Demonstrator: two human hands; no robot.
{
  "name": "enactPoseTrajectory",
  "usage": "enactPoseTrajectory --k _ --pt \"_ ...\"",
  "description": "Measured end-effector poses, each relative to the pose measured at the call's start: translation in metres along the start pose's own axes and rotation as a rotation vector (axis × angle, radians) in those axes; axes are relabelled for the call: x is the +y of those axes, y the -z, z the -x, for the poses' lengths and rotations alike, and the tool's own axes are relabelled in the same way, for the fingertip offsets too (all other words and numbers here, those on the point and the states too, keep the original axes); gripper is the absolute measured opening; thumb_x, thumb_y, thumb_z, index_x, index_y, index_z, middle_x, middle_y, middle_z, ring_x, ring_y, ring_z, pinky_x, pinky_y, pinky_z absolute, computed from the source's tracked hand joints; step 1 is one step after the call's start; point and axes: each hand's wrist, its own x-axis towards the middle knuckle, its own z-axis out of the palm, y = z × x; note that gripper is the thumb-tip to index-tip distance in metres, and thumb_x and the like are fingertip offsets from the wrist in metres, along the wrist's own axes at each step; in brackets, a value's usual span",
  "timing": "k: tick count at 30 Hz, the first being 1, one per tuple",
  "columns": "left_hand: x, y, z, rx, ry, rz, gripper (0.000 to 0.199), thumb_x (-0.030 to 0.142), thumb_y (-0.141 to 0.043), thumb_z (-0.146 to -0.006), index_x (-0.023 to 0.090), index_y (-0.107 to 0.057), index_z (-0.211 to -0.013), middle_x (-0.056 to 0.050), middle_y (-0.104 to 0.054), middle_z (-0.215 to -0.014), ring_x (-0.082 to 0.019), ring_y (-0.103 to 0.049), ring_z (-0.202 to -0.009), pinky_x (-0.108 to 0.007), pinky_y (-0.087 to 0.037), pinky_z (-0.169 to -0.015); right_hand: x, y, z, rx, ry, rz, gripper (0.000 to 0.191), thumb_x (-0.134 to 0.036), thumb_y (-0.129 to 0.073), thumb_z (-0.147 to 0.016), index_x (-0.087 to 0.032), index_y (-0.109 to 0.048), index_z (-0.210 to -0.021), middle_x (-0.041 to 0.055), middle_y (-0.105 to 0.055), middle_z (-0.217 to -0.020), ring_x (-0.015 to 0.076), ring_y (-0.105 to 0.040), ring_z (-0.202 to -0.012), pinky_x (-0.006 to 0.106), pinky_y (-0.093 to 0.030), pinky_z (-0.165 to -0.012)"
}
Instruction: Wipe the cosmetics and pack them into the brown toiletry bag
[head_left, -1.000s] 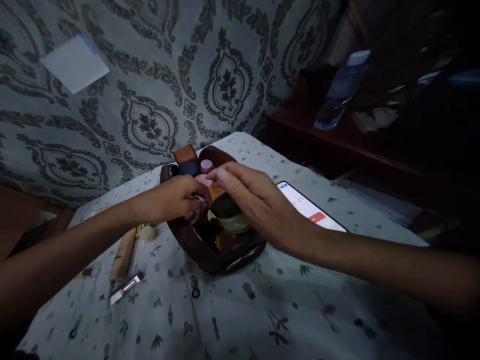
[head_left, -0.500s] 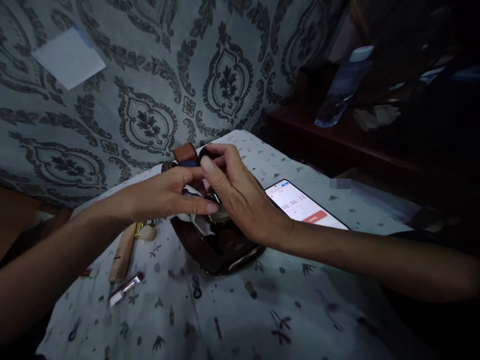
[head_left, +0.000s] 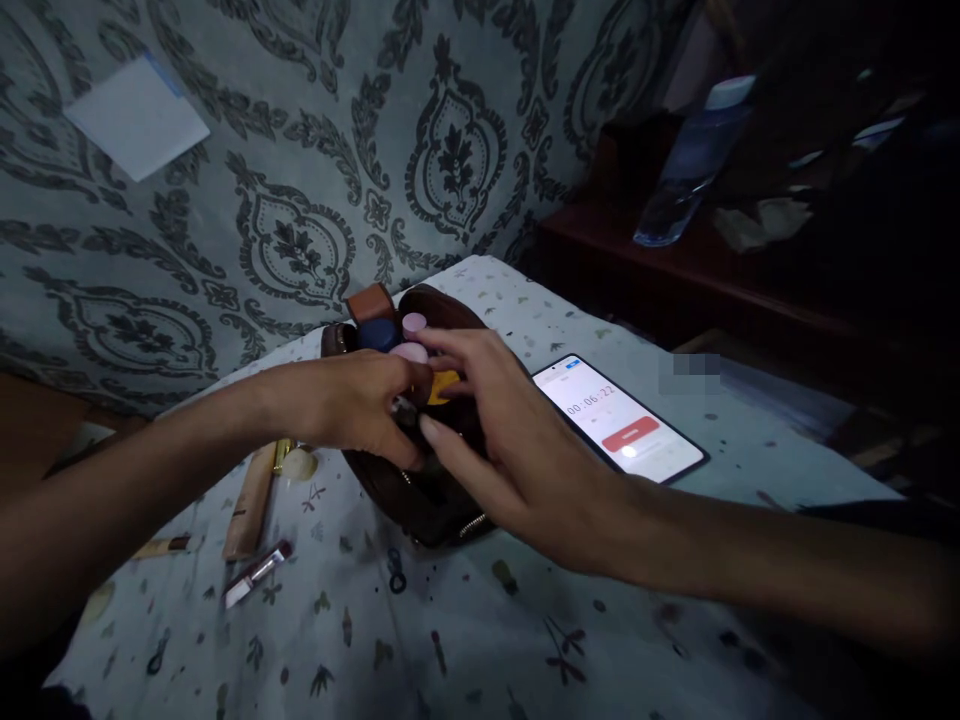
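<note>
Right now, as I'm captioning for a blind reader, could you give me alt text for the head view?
A person's left hand and right hand are close together over an open brown bag holding small containers. A lit phone showing a timer lies to the bag's right, a beige tube to its left, all on patterned cloth.

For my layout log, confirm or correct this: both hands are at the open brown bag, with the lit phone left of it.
Wrong side: the head view shows the lit phone right of the open brown bag. The rest stands.
</note>
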Motion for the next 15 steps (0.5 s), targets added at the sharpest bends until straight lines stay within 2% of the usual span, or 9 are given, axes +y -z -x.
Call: enactPoseTrajectory --k 3,6,9,15 --pt "0.009 -0.001 -0.003 -0.075 0.143 -0.161 0.041 0.039 -0.071 -0.064 0.018 -0.066 -0.100 0.001 -0.066 -0.078 -0.018 -0.060 -0.070 -0.025 -0.043 -0.061 0.003 0.007 0.024 -0.135 0.169 0.150 0.025 -0.019 -0.042 -0.095 -0.017 -0.059 -0.113 0.0120 -0.061 -0.108 0.0223 -0.059 -0.099 0.038 -0.052 -0.086" --pt "0.017 -0.002 -0.010 -0.169 0.231 -0.288 0.039 0.043 -0.071 -0.064 0.017 -0.068 -0.093 -0.002 -0.067 -0.076 -0.021 -0.061 -0.071 -0.026 -0.043 -0.062 0.005 0.009 0.043 -0.294 0.229 0.295 0.021 -0.027 -0.047 -0.096 -0.015 -0.064 -0.098 0.0098 -0.065 -0.087 0.0219 -0.059 -0.083 0.037 -0.051 -0.074" --pt "0.020 -0.004 -0.015 -0.198 0.246 -0.392 0.042 0.047 -0.070 -0.065 0.016 -0.069 -0.093 -0.006 -0.068 -0.077 -0.024 -0.063 -0.072 -0.028 -0.045 -0.063 0.004 0.010 0.051 -0.390 0.188 0.351 0.019 -0.031 -0.053 -0.093 -0.016 -0.064 -0.095 0.0097 -0.066 -0.088 0.0227 -0.058 -0.084 0.038 -0.050 -0.075" --pt "0.018 -0.012 -0.016 -0.209 0.230 -0.456 0.044 0.054 -0.065 -0.068 0.017 -0.070 -0.092 -0.010 -0.072 -0.087 -0.027 -0.067 -0.083 -0.029 -0.048 -0.068 0.006 0.012 0.050 -0.533 0.123 0.350 0.008 -0.022 -0.061 -0.086 -0.019 -0.059 -0.093 0.0060 -0.063 -0.092 0.0193 -0.059 -0.081 0.030 -0.048 -0.064"
